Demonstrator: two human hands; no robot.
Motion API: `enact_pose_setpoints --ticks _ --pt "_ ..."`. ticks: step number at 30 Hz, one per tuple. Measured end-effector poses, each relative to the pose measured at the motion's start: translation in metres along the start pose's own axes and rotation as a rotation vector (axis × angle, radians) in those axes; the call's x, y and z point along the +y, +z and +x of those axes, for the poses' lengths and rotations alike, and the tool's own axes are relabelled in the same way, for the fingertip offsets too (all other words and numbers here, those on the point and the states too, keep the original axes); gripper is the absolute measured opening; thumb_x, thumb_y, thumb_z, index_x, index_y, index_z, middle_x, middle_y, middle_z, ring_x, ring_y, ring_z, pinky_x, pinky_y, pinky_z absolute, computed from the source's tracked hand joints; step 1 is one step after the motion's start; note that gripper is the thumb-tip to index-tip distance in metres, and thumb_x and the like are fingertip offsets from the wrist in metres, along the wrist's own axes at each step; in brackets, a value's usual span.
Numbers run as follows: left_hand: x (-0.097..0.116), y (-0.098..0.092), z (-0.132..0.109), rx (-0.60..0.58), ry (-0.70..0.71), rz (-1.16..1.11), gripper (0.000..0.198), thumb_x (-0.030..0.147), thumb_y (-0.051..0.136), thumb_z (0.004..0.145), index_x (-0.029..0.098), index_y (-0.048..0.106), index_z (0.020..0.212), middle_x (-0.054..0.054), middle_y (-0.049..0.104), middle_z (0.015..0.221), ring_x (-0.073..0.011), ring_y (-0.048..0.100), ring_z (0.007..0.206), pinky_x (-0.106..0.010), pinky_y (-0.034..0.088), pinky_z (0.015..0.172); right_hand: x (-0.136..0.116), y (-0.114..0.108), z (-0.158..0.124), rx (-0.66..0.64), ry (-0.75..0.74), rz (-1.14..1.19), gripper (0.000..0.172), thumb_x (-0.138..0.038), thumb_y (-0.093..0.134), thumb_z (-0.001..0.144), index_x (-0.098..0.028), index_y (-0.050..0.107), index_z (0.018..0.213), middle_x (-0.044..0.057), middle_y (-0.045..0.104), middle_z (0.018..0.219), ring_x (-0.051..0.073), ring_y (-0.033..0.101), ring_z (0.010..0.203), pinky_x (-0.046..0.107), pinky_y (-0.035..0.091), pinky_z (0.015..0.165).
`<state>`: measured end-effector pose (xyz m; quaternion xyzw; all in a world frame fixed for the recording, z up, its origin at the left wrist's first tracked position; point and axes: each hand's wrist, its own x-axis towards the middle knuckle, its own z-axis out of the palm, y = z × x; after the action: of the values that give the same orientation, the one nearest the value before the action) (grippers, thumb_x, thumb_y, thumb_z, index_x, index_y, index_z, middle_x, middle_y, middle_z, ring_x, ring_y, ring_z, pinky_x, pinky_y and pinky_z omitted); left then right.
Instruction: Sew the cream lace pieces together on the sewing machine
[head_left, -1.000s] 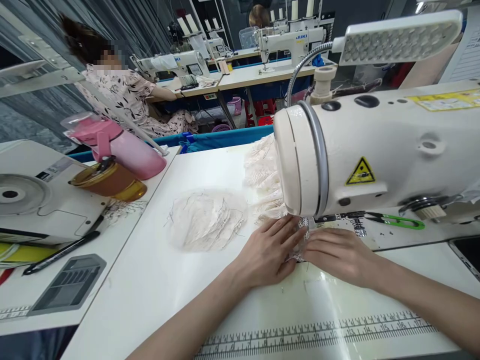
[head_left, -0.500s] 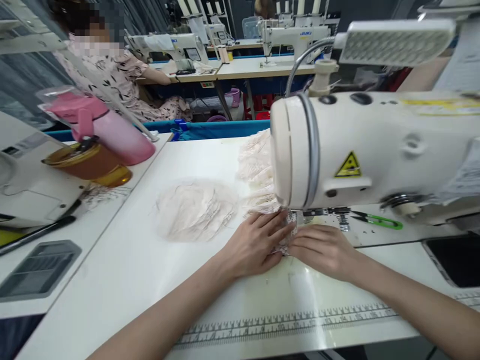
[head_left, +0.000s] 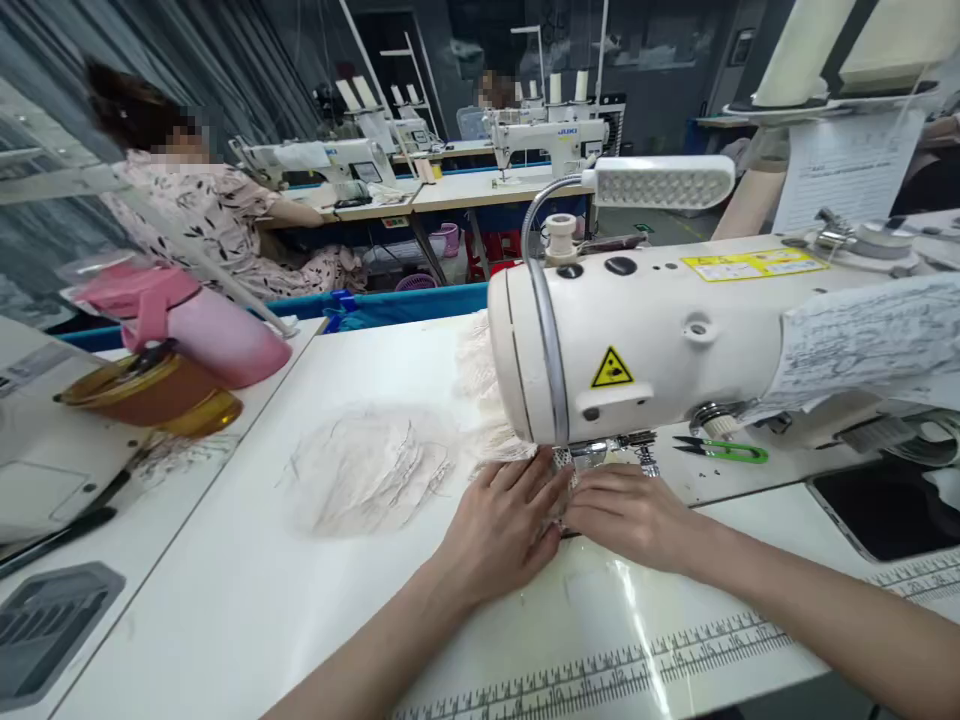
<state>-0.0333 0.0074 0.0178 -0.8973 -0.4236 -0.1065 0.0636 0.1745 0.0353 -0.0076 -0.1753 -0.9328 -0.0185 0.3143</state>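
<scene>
A strip of pale lace fabric lies under the needle end of the white sewing machine, a small part of it showing between my hands. My left hand rests on it palm down, fingers stretched forward and slightly apart. Close on the right, my right hand has its fingers pressed together on the lace, the fingertips partly hidden. Behind the machine head, ruffled cream fabric runs back over the table. A loose stack of thin cream fabric pieces lies left of my left hand.
Green thread snips and a dark phone lie to the right. A printed ruler runs along the front edge. At left stand a pink bottle and an amber cup. A person sits at another machine beyond.
The camera view has tilted upward and shifted, showing more of the room and machine. Both hands keep about the same place at the lace beside the needle end.
</scene>
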Motion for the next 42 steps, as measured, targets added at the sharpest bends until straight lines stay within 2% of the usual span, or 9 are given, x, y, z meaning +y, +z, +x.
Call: enact_pose_setpoints --ticks 7,12,18,24,26,29,32,36,42 --pt "0.003 0.003 0.004 0.019 -0.004 0.025 0.047 0.035 0.044 0.088 0.018 0.052 0.131 -0.012 0.061 0.121 -0.0279 0.055 0.109 -0.042 0.042 0.087 0.004 -0.006 0.003 -0.016 0.015 -0.037 0.019 -0.004 0.051 0.086 -0.017 0.063 0.091 0.001 0.068 0.082 0.014 0.061 0.091 0.026 0.050 0.077" --pt "0.006 0.005 0.005 0.033 -0.029 0.002 0.044 0.036 0.044 0.090 0.018 0.053 0.130 -0.012 0.061 0.120 -0.0287 0.055 0.110 -0.042 0.042 0.088 0.008 -0.012 0.001 -0.077 0.035 -0.050 0.021 -0.003 0.048 0.087 -0.017 0.062 0.092 -0.001 0.066 0.085 0.013 0.060 0.090 0.027 0.049 0.076" --pt "0.008 0.006 0.003 -0.020 -0.062 -0.033 0.047 0.039 0.042 0.092 0.019 0.047 0.134 -0.013 0.058 0.124 -0.0296 0.048 0.117 -0.043 0.040 0.089 0.011 -0.017 -0.004 -0.060 0.070 -0.068 0.019 -0.006 0.051 0.087 -0.020 0.061 0.095 0.000 0.067 0.091 0.013 0.060 0.089 0.028 0.048 0.077" --pt "0.007 0.007 0.002 -0.055 -0.070 -0.034 0.052 0.043 0.039 0.092 0.022 0.040 0.139 -0.013 0.054 0.128 -0.0295 0.049 0.113 -0.043 0.038 0.090 0.007 -0.026 0.007 -0.040 0.034 -0.298 0.017 -0.014 0.050 0.091 -0.019 0.062 0.102 0.000 0.069 0.092 0.013 0.062 0.078 0.026 0.043 0.062" --pt "0.007 0.007 0.002 -0.074 -0.079 -0.018 0.053 0.043 0.039 0.092 0.024 0.037 0.141 -0.013 0.054 0.128 -0.0291 0.050 0.111 -0.043 0.038 0.089 0.008 -0.027 0.005 -0.052 0.053 -0.279 0.019 -0.014 0.048 0.092 -0.020 0.062 0.103 0.000 0.069 0.093 0.012 0.063 0.080 0.025 0.044 0.061" --pt "0.008 0.005 0.001 -0.089 -0.073 0.002 0.053 0.044 0.037 0.092 0.024 0.036 0.142 -0.012 0.052 0.130 -0.0291 0.051 0.111 -0.043 0.039 0.088 0.012 -0.022 -0.003 -0.068 0.114 -0.144 0.023 -0.018 0.044 0.094 -0.024 0.062 0.107 0.000 0.068 0.098 0.014 0.063 0.087 0.026 0.049 0.071" --pt "0.008 0.005 0.000 -0.053 -0.033 0.016 0.050 0.043 0.037 0.093 0.022 0.041 0.139 -0.013 0.048 0.136 -0.0284 0.049 0.116 -0.042 0.041 0.091 0.019 -0.016 -0.010 -0.107 0.126 -0.038 0.026 -0.024 0.041 0.096 -0.027 0.061 0.112 0.000 0.067 0.103 0.015 0.062 0.094 0.028 0.050 0.083" --pt "0.009 0.008 -0.003 0.062 0.111 0.029 0.035 0.026 0.038 0.095 0.012 0.056 0.121 -0.009 0.055 0.130 -0.0213 0.048 0.122 -0.036 0.037 0.104 0.020 -0.015 -0.005 -0.133 0.100 0.047 0.022 -0.018 0.044 0.094 -0.024 0.063 0.104 0.001 0.067 0.102 0.015 0.062 0.096 0.029 0.051 0.086" --pt "0.008 0.011 -0.004 0.170 0.129 0.033 0.026 0.017 0.040 0.094 0.008 0.061 0.105 -0.011 0.064 0.118 -0.0195 0.059 0.112 -0.033 0.045 0.101 0.008 -0.010 0.004 -0.013 0.029 0.010 0.021 -0.004 0.051 0.086 -0.018 0.062 0.097 0.002 0.069 0.098 0.013 0.062 0.096 0.032 0.049 0.092"
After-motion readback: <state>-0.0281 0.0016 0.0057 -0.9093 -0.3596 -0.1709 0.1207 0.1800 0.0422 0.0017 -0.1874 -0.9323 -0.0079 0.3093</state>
